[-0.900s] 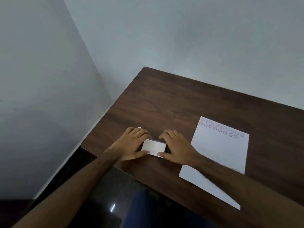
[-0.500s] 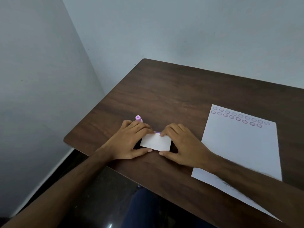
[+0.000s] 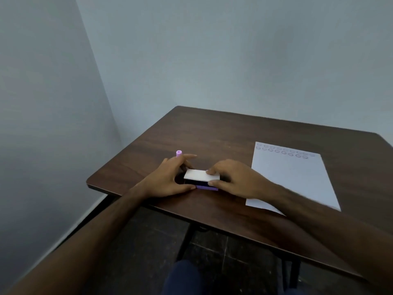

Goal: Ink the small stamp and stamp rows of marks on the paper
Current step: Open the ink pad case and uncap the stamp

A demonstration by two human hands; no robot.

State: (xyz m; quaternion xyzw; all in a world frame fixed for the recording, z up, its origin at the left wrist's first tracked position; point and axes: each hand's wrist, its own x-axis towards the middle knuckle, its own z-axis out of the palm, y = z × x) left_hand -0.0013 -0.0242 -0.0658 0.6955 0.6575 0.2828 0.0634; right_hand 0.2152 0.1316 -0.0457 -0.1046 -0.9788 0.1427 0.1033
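Room first: pale blue-grey walls meet in a corner at far left, dark tiled floor below, a dark-clad knee at the bottom edge. The dark wood-grain desk fills the mid frame w/ its near-left corner rounded, metal legs under it. On its right lies the white paper, lengthwise away from the viewer, w/ two rows of faint round marks along the far edge; the rest is blank, so I'd judge plenty of stamping left. Near the desk's near-left edge sits the ink pad: white lid raised at the near side, purple base showing under it. Left hand cups the pad's left end, thumb on the near edge of the base, fingers curled round the far side. Right hand pinches the lid, fingers on top, thumb at the near-right corner. Both grip the pad, neither is free. Step in hand looks like opening the lid: best to pin the base flat w/ the left, hinge the lid fully back w/ the right, no sliding toward the desk edge. The small stamp, pink-capped, stands just behind the left hand's fingers, partly hidden; avoid knocking it.
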